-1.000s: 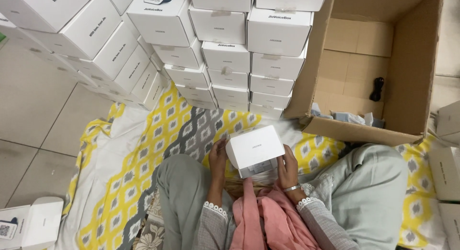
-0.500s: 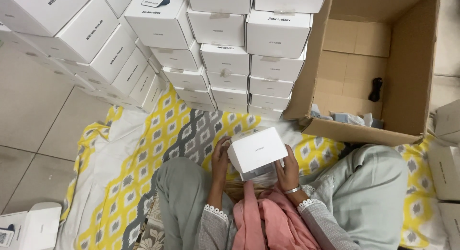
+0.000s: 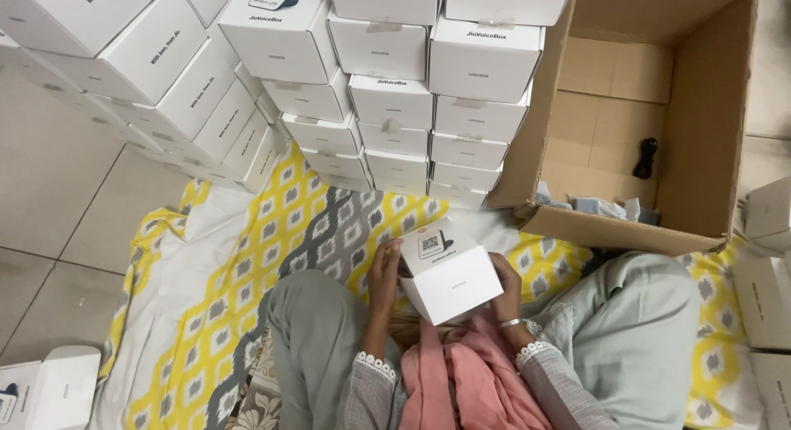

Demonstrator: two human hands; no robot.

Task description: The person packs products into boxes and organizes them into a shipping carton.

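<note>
From the head camera, the left hand [image 3: 383,273] and right hand [image 3: 507,288] are clasping a small white box [image 3: 449,272] from either side. Stacked white boxes [image 3: 387,92] are standing beyond it, an open cardboard carton [image 3: 700,133] farther right, apparently holding a black cable [image 3: 645,156].

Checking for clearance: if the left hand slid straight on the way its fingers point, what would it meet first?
The left hand points up-frame along the white box it holds. Past that lies patterned cloth, then probably the box stack; depth is unclear.
</note>
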